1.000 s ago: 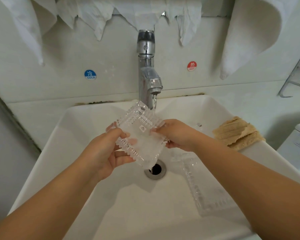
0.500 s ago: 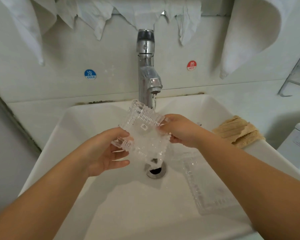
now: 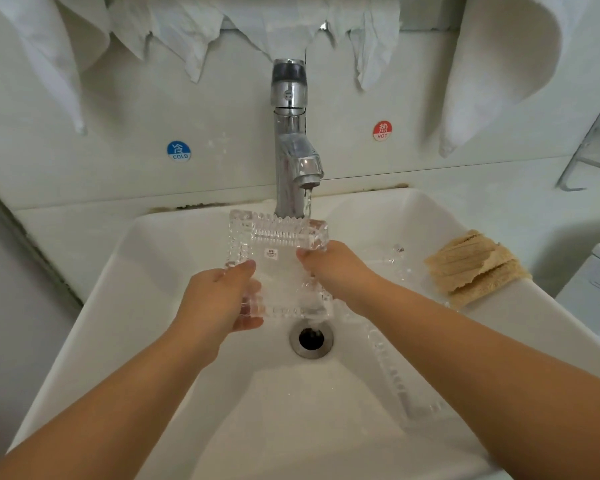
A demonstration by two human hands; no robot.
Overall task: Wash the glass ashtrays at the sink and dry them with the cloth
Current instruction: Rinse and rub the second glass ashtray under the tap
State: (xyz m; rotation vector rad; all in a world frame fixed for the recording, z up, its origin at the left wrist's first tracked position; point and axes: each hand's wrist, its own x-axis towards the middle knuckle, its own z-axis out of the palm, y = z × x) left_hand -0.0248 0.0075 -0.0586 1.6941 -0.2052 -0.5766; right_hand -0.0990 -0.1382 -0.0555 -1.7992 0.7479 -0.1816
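while water ran from the tap (image 3: 297,157) onto its far right corner, the square glass ashtray (image 3: 278,258) was held tilted above the drain (image 3: 311,338), over the middle of the sink (image 3: 94,299). the left hand (image 3: 219,299) gripped its near left corner, thumb on top and fingers curled under the edge; the right hand (image 3: 336,271) pinched the right rim near the stream. both holds looked narrow, taken at the edges only, and the glass was wet, so it could have slipped out, i judged, if either hand shifted for a rub. a fall would likely have struck the basin or the second ashtray (image 3: 392,368) lying in the sink just to the right, partly under the right forearm, and chipped one or both. the ridged rim could also have scraped a finger. the tan cloth (image 3: 475,268) lay on the sink's right edge, near enough to catch splashes and be damp before any drying.
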